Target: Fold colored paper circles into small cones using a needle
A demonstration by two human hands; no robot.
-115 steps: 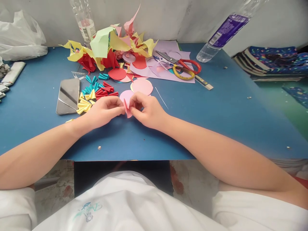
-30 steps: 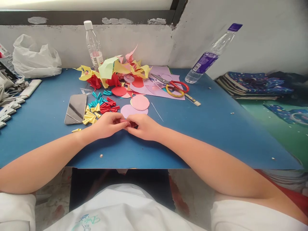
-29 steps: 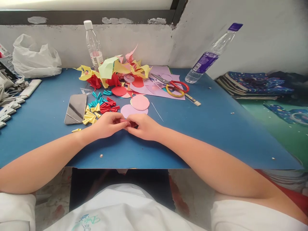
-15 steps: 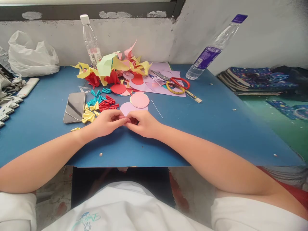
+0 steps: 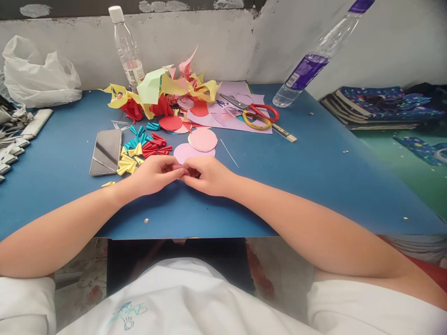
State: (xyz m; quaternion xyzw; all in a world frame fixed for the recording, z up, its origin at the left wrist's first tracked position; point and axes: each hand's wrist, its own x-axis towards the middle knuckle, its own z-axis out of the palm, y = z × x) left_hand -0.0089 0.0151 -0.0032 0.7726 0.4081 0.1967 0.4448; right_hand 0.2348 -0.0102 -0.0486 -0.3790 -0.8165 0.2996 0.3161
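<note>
A tabletop craft spot in a plain, worn room can be recognised; whether home, school or workshop cannot be told. Paper handicraft is indicated by small rolled paper cones in blue, red and yellow [image 5: 153,148], lilac paper sheets [image 5: 228,122] and metal scissors with red and yellow handles [image 5: 248,107], all spread on a blue flat-topped table [image 5: 331,172] set against a scuffed grey-white wall [image 5: 209,37].
</note>
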